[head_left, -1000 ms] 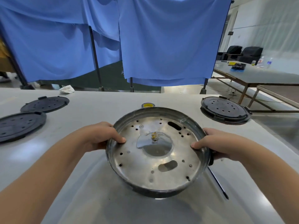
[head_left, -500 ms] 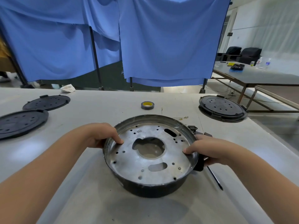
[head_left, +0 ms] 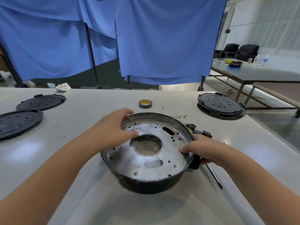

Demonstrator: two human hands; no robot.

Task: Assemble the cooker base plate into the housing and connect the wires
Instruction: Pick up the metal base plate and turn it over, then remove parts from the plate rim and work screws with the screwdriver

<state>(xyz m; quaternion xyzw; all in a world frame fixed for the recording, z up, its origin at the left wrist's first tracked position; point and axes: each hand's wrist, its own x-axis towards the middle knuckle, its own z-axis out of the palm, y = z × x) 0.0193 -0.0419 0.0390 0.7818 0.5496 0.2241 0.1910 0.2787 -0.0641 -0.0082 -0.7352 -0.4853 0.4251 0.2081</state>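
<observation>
The housing (head_left: 151, 184) sits on the table (head_left: 243, 159) directly in front of me, open side up, with its dark outer wall facing me. The base plate (head_left: 146, 161) lies inside the housing, below the rim; its large central hole shows the table surface through it, and smaller slots and screw holes are spread across the metal. My left hand (head_left: 113, 127) is over the far-left part of the rim: the fingers reach across the rim edge and the thumb points down onto the plate near the central hole. This hand is motion-blurred, so I cannot tell whether it grips the rim or only touches it. My right hand (head_left: 203, 150) holds the right side of the housing, with the thumb hooked over the rim onto the inner edge and the fingers curled round the outer wall. A black connector block (head_left: 192, 128) with a red part beside it projects from the housing just beyond my right hand, and thin wires (head_left: 180, 116) with small ring terminals lie on the table behind the far rim. A screwdriver (head_left: 214, 177) lies on the table to the right of the housing, partly under my right wrist. A tape roll (head_left: 145, 103) with a yellow core stands farther back, apart from the housing. Two black covers (head_left: 41, 102) (head_left: 17, 122) lie flat at the left of the table, and a stack of black covers (head_left: 220, 105) sits at the far right. Blue curtains (head_left: 162, 38) hang behind the table.
</observation>
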